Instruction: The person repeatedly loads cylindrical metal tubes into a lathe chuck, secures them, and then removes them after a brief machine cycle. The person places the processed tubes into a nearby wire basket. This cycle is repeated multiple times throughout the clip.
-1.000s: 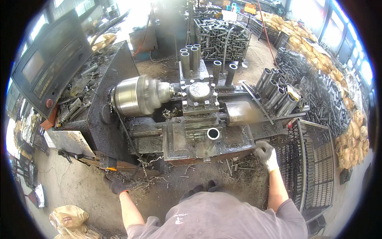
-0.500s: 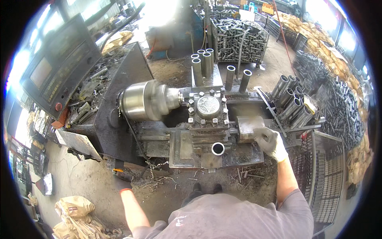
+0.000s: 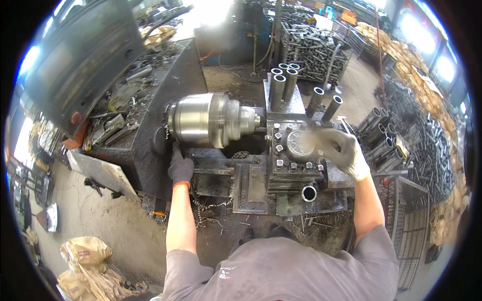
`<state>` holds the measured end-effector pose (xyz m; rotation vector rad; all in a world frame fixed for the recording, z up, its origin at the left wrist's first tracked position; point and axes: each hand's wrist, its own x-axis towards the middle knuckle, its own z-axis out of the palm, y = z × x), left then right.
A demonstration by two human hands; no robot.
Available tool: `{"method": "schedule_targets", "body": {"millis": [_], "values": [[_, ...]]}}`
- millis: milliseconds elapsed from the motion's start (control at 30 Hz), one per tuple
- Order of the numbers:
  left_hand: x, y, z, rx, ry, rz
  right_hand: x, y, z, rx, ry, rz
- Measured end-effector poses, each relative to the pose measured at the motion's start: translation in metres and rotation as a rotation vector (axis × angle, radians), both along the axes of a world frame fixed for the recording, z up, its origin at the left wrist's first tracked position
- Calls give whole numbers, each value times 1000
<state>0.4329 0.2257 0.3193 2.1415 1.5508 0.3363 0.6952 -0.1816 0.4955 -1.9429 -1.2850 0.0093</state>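
Since the earlier frame your left hand (image 3: 181,168) had risen from low beside the machine's front corner to the lower left edge of the stepped metal chuck (image 3: 201,120), and your right hand (image 3: 346,150) had come up and inward from the block at right to the right edge of the round-capped tool post (image 3: 299,144). Your left fingers pointed upward, near the chuck's back rim; whether they gripped or touched anything, I could not tell. Your right fingers were blurred and loosely curled, and I could not tell if they held something. The chuck sat left of the tool post, with only a narrow gap between its nose and the post. A short tube (image 3: 309,194) stood by the front edge of the carriage (image 3: 249,193). Behind the post, 5 tubes (image 3: 277,93) crowded a block, with 2 more just right of them. A wire basket (image 3: 411,220) bounded your right arm's outer side, while the floor (image 3: 83,200) left of your left forearm offered wider room.
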Motion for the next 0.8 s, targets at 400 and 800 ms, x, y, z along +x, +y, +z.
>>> {"method": "schedule_targets", "body": {"millis": [400, 800], "values": [[1, 7, 0, -4, 83, 4, 123, 239, -76, -750, -210, 301], [3, 4, -1, 70, 76, 31, 153, 284, -111, -1288, 509, 495]]}}
